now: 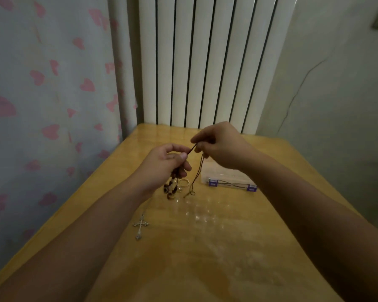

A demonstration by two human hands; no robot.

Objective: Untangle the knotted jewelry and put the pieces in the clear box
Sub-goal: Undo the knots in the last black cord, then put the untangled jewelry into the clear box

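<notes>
a glossy yellow wooden table (205,247) carries everything, its far edge up against a white ribbed radiator (205,62); on it, right of centre, lies a clear plastic box (227,178) with two purple latches along its near side; near the left edge lies a silver cross pendant (141,225) — flat, long arm toward the viewer; further back, left of the box, a gold ring (183,183) rests beside dark beads (169,190), the loose ends of a brown cord (189,192) touching the wood — just beside the ring.
</notes>
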